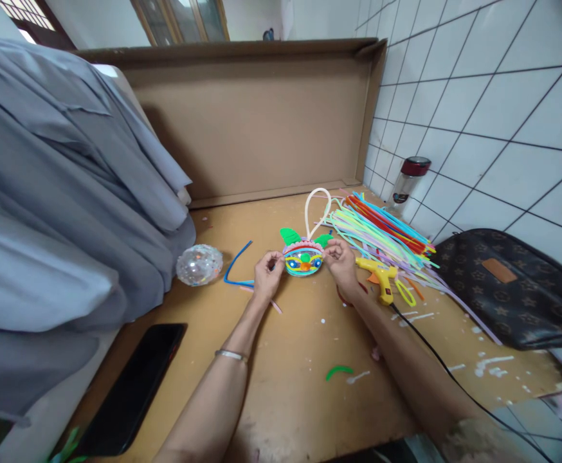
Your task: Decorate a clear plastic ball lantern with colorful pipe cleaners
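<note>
A round, colourful craft ball (304, 262) stands on the table at the centre, with green leaf shapes, a pink trim, yellow and blue rings and a white loop rising from its top. My left hand (268, 273) pinches at its left edge, fingers closed. On the opposite edge my right hand (340, 260) has its thumb and fingertips pressed together. Both hands touch the ends of a thin strip that crosses the ball's front. Just right of my right hand lies a yellow glue gun (381, 278) with a black cord.
A clear ball (200, 264) and blue pipe cleaners (233, 263) lie left. Many coloured pipe cleaners (382, 225), a bottle (407, 183) and a brown bag (517, 289) are right. A black phone (134, 386) lies front left; cardboard (262, 128) stands behind; grey cloth (69, 193) hangs left.
</note>
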Available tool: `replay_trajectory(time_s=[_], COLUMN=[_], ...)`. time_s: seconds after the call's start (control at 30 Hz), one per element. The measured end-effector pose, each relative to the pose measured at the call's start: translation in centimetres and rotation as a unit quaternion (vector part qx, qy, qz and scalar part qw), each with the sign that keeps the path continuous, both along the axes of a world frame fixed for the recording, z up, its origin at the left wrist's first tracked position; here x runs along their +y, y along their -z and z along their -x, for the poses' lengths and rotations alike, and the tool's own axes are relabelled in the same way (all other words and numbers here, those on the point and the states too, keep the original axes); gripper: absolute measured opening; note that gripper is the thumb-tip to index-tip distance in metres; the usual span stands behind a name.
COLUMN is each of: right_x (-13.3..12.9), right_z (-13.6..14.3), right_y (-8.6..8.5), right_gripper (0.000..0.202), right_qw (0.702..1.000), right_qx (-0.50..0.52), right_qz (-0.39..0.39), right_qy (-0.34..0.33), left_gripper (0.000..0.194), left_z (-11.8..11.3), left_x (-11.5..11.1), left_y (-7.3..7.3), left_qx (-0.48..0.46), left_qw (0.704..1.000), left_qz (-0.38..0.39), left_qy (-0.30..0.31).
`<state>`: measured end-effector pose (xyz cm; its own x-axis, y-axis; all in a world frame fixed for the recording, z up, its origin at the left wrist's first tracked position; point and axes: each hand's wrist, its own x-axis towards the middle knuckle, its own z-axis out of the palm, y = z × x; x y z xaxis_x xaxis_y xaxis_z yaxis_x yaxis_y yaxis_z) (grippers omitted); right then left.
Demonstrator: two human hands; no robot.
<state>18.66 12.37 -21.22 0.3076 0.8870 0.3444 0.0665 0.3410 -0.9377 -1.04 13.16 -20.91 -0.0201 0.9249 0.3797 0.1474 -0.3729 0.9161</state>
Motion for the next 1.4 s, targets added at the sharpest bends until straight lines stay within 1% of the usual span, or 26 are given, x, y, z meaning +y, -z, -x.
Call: replay_trajectory(time_s=[0.13,0.2,0.33,0.43,0.57,0.77,0.83,0.9,1.0,1.07,1.13,1.23,1.3,1.33,1.4], right_x=[0.1,0.1,0.2,0.2,0.3,0.3,0.1,-0.2,-1.1,-2.0,-3.3,-5.4,-6.6,-7.1,-7.8], right_z=[0.1,0.1,0.2,0.3,0.2,0.3,0.2,-0.1,-1.2,-2.3,-3.2,-3.5,-3.2,-2.9,-2.2], right_y=[0.0,0.1,0.3,0.4,0.6,0.8,0.4,-0.5,-2.4,-3.5,-4.1,-3.8,-3.1,-2.7,-2.5], right_gripper=[0.028,0.027,0.029,0.03,0.03,0.029,0.029,0.028,0.019,0.014,0.012,0.012,0.01,0.009,0.014], right_qw=[1.0,1.0,1.0,0.999,0.999,0.999,0.999,0.998,0.989,0.972,0.941,0.867,0.814,0.79,0.755], right_qx=[-0.004,-0.009,-0.017,-0.02,-0.026,-0.029,-0.037,-0.053,-0.11,-0.19,-0.314,-0.477,-0.55,-0.58,-0.624], right_qz=[-0.003,-0.004,-0.008,-0.013,-0.012,-0.012,-0.015,-0.027,-0.038,-0.02,0.014,0.104,0.174,0.189,0.194], right_qy=[0.002,0.007,0.023,0.034,0.03,0.019,0.018,0.031,0.095,0.134,0.128,0.096,0.069,0.06,0.058], left_gripper=[0.021,0.022,0.021,0.019,0.019,0.022,0.021,0.018,0.015,0.014,0.013,0.014,0.015,0.016,0.019], left_z=[-0.2,-0.2,-0.5,-0.6,-0.6,-0.6,-0.5,-0.4,-0.2,-0.1,0.0,0.1,0.2,0.3,0.7], left_x=[-0.2,-0.4,-0.8,-1.1,-1.2,-1.0,-0.9,-0.8,-0.8,-0.9,-1.1,-1.7,-2.3,-2.6,-3.4], left_y=[0.4,0.4,0.1,-0.3,-0.5,0.2,0.4,0.4,0.3,0.1,-0.2,-0.7,-1.3,-1.6,-2.2], left_qx=[0.015,0.033,0.072,0.078,0.075,0.06,0.053,0.053,0.055,0.054,0.056,0.056,0.042,0.03,-0.006], left_qw=[0.999,0.998,0.988,0.983,0.983,0.99,0.991,0.99,0.981,0.972,0.965,0.961,0.961,0.962,0.964], left_qz=[-0.02,-0.043,-0.11,-0.138,-0.141,-0.108,-0.098,-0.101,-0.13,-0.153,-0.167,-0.173,-0.171,-0.166,-0.148], left_qy=[-0.021,-0.036,-0.076,-0.089,-0.094,-0.071,-0.071,-0.085,-0.135,-0.171,-0.194,-0.209,-0.214,-0.215,-0.221])
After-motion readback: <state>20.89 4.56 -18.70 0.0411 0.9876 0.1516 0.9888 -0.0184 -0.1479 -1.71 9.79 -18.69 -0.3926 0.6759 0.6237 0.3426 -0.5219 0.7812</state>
